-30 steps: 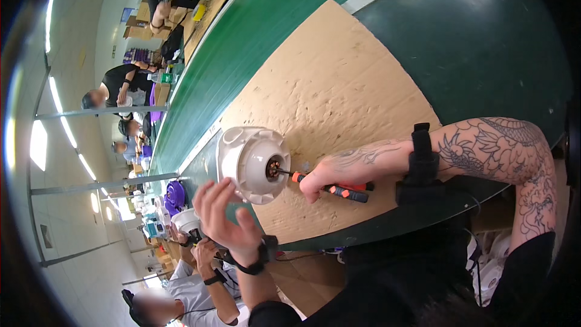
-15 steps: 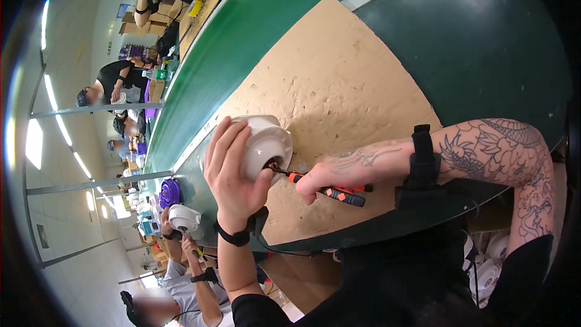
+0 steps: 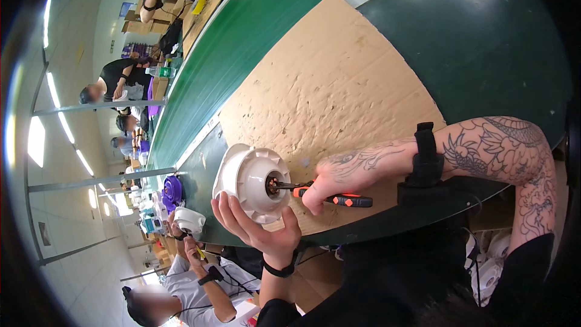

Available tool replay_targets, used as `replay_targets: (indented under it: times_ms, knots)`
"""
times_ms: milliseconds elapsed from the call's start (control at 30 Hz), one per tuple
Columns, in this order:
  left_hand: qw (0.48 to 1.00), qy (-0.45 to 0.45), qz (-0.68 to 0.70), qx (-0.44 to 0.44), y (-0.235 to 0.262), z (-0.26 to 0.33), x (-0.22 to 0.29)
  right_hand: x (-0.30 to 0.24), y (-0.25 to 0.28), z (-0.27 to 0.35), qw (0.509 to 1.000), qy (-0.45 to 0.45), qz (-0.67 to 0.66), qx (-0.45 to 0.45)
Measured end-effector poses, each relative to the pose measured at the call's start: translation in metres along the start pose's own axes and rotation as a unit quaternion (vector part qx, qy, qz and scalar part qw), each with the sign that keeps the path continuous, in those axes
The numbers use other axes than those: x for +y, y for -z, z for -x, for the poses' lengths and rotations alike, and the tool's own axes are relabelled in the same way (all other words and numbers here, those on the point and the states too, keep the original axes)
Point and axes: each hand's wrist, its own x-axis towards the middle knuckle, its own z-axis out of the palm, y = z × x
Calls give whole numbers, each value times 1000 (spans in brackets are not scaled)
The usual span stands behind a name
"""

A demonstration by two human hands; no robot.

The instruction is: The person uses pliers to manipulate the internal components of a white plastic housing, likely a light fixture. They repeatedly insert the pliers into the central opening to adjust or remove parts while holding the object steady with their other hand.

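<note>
A white round plastic housing (image 3: 247, 172) stands tilted on the cardboard, its collar and dark central hole facing right. My left hand (image 3: 261, 230) grips its near rim, fingers along the lower left side and thumb at the lower right. Copper-coloured parts (image 3: 273, 185) show inside the hole. My right hand (image 3: 324, 189) is closed around long-nose pliers (image 3: 348, 200) with black and orange handles. Their dark jaws reach into the hole at the copper-coloured parts; the exact contact at the tips cannot be made out.
A dented cardboard sheet (image 3: 339, 79) covers part of the green table (image 3: 472, 54). Beyond it runs a green conveyor belt (image 3: 242, 42). At the left, a co-worker in grey (image 3: 193, 290) handles another white housing (image 3: 189, 220), near a purple part (image 3: 172, 189).
My left hand has slid from the housing's left side down to its near rim. The housing has turned, its hole now facing right, and the pliers have shifted slightly with it.
</note>
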Motion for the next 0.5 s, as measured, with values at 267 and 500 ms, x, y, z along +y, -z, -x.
replay_targets:
  times_ms: [267,500]
  knots:
    - [996,-38,35,79,16,25,-24,19,22,4,938,-31,-344,-14]
    - [982,-36,185,28,1,-30,-48,15,17,13,936,24,-349,-41]
